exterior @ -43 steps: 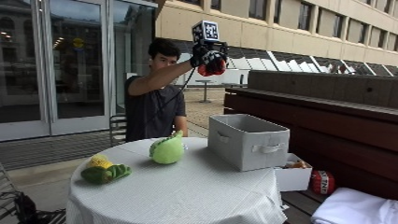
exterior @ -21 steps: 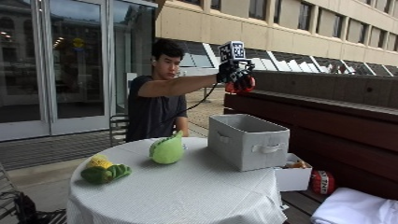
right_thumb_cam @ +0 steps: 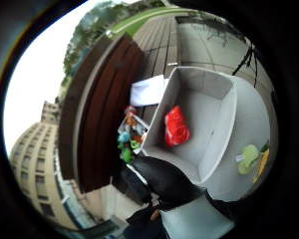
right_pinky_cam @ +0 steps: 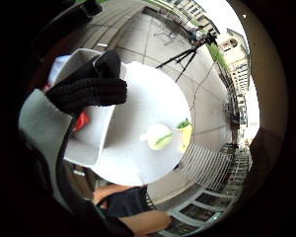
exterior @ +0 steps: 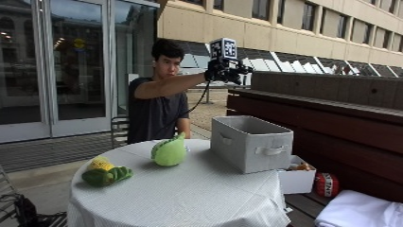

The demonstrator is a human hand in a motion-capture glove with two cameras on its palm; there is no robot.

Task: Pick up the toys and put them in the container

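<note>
No readable text, labels, brands, numbers or signs anywhere. Round yellow sign behind glass door (exterior: 79,44) too blurred to read. Grey fabric container (exterior: 250,142) carries no lettering.

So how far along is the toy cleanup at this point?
One down: a red toy lies inside the grey container. The gloved right hand is raised above the container and appears to hold nothing. Two are left on the round table: the green plush near the container and the yellow and green corn toy at the table's edge.
</note>
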